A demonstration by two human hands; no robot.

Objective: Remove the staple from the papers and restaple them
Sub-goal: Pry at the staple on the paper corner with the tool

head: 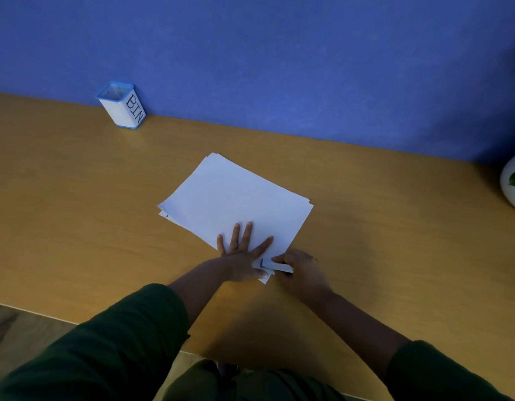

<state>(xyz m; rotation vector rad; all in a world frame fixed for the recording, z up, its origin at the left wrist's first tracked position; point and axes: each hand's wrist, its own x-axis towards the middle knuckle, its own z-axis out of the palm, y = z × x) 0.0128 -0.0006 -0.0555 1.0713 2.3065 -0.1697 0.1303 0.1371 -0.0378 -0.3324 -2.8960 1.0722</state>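
Observation:
A stack of white papers point(233, 198) lies at an angle in the middle of the wooden desk point(77, 212). My left hand point(244, 253) presses flat on the stack's near corner, fingers spread. My right hand point(302, 270) grips a small white and dark stapler point(275, 266), set against that near corner of the papers next to my left thumb. The staple itself cannot be made out.
A white pot with a blue rim, marked BIN point(121, 107), stands at the back left against the blue wall point(279, 68). A white plant pot point(513, 183) with green leaves sits at the right edge. The desk's front edge runs near my body.

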